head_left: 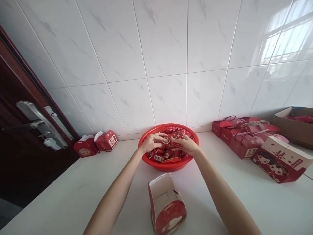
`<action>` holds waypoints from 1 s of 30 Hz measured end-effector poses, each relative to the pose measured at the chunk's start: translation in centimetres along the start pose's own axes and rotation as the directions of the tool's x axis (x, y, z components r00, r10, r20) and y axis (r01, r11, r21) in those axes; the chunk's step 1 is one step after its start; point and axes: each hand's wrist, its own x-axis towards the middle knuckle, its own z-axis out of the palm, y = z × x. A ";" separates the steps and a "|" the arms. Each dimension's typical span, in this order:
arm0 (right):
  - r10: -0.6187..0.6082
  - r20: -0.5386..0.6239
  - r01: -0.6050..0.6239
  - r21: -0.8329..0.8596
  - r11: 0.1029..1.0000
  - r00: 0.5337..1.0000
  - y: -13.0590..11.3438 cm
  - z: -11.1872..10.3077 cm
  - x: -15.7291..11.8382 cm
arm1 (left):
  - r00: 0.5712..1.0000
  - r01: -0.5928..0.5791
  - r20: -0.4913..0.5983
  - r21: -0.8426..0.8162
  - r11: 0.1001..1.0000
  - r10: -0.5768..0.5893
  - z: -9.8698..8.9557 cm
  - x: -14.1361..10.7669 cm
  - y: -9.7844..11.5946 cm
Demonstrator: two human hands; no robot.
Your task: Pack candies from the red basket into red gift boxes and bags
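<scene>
Bare forearms: nearest; cropped by lower edge.
Right hand: thumb and fingers pinching a flat red packet with white pattern.
Left hand: fingers curled beside that packet; cannot tell whether gripping.
Round red plastic basket: around both hands; the packet is here, above loose glossy red packets.
Open red-and-white cardboard box: before basket, top unclosed, no packets visible inside.
Red cardboard gift boxes: two left, cluster right.
Progress: apparently mid-handling; packets remain in basket, box seemingly unfilled.
Unclear: lower packets, fingertips, gift-box contents; brown carton cut off.
</scene>
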 end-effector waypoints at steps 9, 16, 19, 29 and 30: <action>-0.065 -0.080 0.068 0.038 0.997 0.995 -0.2 0.4 -0.1 | 0.932 0.319 0.078 0.292 0.902 -0.355 0.4 0.4 -1.7; -0.071 -0.083 0.073 0.017 0.997 0.994 -0.3 0.4 -0.2 | 0.903 0.363 0.151 0.235 0.902 -0.402 0.1 0.2 -1.2; -0.075 -0.098 0.076 0.008 0.997 0.992 -0.3 0.3 -0.1 | 0.933 0.335 0.094 0.122 0.934 -0.347 0.1 0.2 -0.7; -0.105 -0.056 0.104 -0.018 0.994 0.993 -2.1 1.7 -1.4 | 0.951 0.048 -0.254 -0.449 0.892 -0.179 1.1 -5.2 4.8; -0.121 -0.025 0.120 -0.033 0.992 0.992 -2.6 2.1 -1.9 | 0.956 0.039 -0.243 -0.452 0.891 -0.165 1.3 -6.1 5.5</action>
